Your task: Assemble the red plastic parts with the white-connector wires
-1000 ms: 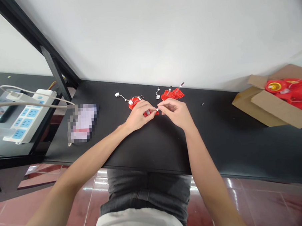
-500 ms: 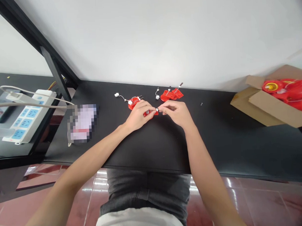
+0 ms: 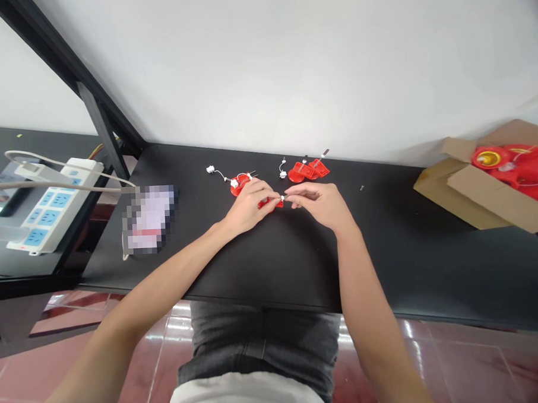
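Observation:
My left hand [image 3: 251, 207] is closed, thumb and fingers pinching a small white connector-like part [image 3: 282, 198]. A red plastic piece [image 3: 278, 204] shows beneath those fingertips, mostly covered by the hand. Just right of the white part, my right hand [image 3: 320, 202] is closed in a pinch. Something thin and greyish shows at its fingertips, too small to name. Behind the left hand lies a red plastic piece [image 3: 236, 186] with a white-ended wire [image 3: 219, 174]. Farther right are red pieces [image 3: 301, 171] with greyish strips, beside another short white wire part [image 3: 282, 174].
An open cardboard box [image 3: 447, 194] of red and gold plastic items [image 3: 517, 164] stands at the right. At left are a blurred-out phone-like object [image 3: 149, 218], a power strip [image 3: 50, 208] and cables. A tiny scrap [image 3: 362, 188] lies on the black table [image 3: 271, 261], against a white wall.
My right fingertips have drawn slightly right, leaving a small gap from the left fingertips. The left hand keeps its pinch. The whole view has shifted a little.

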`<state>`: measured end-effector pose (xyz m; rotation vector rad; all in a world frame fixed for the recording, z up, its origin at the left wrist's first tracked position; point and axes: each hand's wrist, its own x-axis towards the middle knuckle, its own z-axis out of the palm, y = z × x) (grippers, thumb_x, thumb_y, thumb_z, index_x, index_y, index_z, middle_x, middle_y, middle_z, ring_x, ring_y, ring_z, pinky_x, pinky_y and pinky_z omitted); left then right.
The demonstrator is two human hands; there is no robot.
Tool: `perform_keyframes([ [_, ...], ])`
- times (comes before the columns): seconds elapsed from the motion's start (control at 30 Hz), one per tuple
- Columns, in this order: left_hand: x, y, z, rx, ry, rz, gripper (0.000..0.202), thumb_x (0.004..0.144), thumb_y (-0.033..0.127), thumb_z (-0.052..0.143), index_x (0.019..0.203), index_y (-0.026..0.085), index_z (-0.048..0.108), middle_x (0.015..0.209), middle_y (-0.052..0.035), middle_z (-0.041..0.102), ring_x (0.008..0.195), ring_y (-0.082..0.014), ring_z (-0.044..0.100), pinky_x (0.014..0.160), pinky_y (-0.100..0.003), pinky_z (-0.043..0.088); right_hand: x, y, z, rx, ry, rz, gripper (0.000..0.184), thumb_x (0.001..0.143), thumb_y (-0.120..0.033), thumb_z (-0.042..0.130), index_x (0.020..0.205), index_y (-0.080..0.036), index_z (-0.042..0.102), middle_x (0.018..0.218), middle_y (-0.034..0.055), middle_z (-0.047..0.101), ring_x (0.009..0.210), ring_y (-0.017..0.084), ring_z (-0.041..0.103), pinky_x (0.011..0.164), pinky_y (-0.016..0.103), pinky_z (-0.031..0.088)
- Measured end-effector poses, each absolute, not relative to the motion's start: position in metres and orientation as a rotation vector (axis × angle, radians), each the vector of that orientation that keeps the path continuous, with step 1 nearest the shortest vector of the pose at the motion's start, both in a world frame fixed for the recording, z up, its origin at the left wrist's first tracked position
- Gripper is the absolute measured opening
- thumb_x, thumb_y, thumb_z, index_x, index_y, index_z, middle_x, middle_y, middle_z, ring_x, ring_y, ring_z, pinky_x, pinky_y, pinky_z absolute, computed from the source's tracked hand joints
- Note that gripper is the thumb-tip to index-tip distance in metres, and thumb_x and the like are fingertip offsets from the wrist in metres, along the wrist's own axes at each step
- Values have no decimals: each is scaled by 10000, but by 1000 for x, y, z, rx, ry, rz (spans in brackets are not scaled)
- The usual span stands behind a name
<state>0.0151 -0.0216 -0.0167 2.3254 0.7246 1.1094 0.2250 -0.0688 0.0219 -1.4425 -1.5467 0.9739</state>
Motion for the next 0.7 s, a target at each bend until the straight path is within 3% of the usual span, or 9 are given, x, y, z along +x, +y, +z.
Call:
perform_keyframes([
  [0.27, 15, -22, -17, 2342, 748, 1062, 171, 1012, 278, 603, 947, 212, 746, 898, -53, 717, 928, -199, 626, 870, -396, 531, 223, -68, 21, -1447, -1582, 964, 279, 833, -480, 761, 832, -202, 778, 772, 51, 735, 670, 186, 667, 724, 368, 588],
  [0.7, 16, -22, -15, 2329, 807, 1065, 156, 1004, 256, 605, 905, 199, 712, 888, -47, 695, 900, -195, 610, 898, -398, 512, 224, -68, 24, -1460, -1608, 943, 203, 873, -399, 699, 841, -200, 724, 821, 43, 722, 681, 167, 639, 702, 334, 554],
])
